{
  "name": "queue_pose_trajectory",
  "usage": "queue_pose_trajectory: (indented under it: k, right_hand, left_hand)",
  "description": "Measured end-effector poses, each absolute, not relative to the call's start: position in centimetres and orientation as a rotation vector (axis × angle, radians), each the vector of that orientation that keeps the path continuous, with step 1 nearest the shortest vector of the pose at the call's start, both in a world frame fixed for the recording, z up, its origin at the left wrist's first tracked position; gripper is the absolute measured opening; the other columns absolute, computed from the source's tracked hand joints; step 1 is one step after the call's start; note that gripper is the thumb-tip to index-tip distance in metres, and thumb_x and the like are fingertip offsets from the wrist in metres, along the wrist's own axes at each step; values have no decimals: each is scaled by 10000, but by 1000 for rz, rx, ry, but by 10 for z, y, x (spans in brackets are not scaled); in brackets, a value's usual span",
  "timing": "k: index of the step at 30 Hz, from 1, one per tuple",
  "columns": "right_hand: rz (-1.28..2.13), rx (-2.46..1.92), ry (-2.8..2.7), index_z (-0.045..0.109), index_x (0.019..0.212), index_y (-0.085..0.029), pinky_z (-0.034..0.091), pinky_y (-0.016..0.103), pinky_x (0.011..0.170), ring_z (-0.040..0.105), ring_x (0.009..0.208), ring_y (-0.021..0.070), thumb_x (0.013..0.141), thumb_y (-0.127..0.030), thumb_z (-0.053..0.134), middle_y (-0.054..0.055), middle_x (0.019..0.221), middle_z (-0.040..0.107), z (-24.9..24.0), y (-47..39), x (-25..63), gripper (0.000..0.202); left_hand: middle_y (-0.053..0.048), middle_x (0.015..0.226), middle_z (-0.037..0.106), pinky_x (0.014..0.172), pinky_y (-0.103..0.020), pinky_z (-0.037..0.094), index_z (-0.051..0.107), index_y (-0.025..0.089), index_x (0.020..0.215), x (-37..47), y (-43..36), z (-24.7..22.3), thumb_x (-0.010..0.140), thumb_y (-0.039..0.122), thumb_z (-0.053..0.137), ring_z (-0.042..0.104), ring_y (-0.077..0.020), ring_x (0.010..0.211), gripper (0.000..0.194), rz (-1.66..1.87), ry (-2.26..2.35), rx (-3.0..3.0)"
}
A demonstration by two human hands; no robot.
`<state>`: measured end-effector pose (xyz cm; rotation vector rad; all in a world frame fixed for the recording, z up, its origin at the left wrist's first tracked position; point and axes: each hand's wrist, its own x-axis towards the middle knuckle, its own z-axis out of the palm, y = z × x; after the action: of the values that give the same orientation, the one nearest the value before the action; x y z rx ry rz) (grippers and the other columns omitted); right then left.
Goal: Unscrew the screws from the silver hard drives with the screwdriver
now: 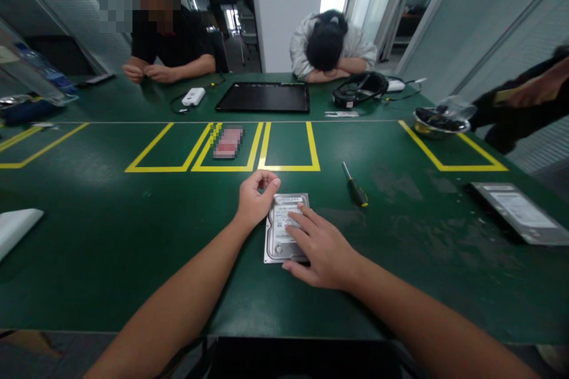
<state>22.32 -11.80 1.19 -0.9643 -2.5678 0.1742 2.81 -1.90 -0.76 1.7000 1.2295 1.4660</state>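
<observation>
Currently, the rectangular silver metal hard drive (pixel 281 231) lies flat on the green desk (pixel 111 260) — the right hand (pixel 326 249) spreads over it, presumably to steady it; the left hand (pixel 258 198) curls at its far-left corner, grip indeterminable.

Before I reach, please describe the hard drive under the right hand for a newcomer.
On the green table, find the row of yellow tape outlines. Nearer the camera wearer lies a flat silver hard drive with a white label, partly covered by the right hand. Unlike the labelled silver unit at far right, it has a hand over it.
</observation>
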Motion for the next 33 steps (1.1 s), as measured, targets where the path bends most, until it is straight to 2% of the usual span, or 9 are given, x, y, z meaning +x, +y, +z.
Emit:
queue_pose_trajectory:
  k: [9, 14, 22, 33]
  right_hand:
    - [213, -942, -2615, 552, 1309, -63, 308, 571, 1160, 314, 1421, 418, 846, -473, 595, 234, 1430, 490, 12, -119, 223, 621]
    - [196, -955, -2630, 547, 1315, -68, 302, 562, 1164, 318, 1413, 427, 854, -491, 579, 221, 1435, 482, 11, -119, 223, 626]
    - [168, -988, -2673, 559, 1272, -79, 332, 569, 1133, 339, 1387, 434, 848, -492, 597, 229, 1413, 490, 16, -120, 220, 594]
    - [145, -950, -2690, 585, 1191, -109, 357, 544, 1117, 390, 1348, 420, 840, -521, 603, 217, 1366, 505, 18, -116, 222, 542]
  left_hand:
    - [1, 713, 664, 649, -246, 455, 705, 159, 839, 24, -22, -4, 811, 254, 666, 566, -118, 648, 106, 1484, 1315, 1763]
    - [-5, 768, 696, 704, -271, 472, 711, 170, 855, 21, -26, 8, 838, 250, 656, 604, -133, 703, 98, 1410, 1340, 2072]
    - [-23, 951, 721, 925, -380, 415, 678, 199, 889, 19, -27, 29, 917, 261, 585, 589, -203, 962, 115, 1119, 1297, 2503]
    - [3, 893, 745, 878, -382, 408, 715, 232, 810, 46, -11, 37, 857, 236, 650, 574, -218, 906, 80, 595, 1239, 2534]
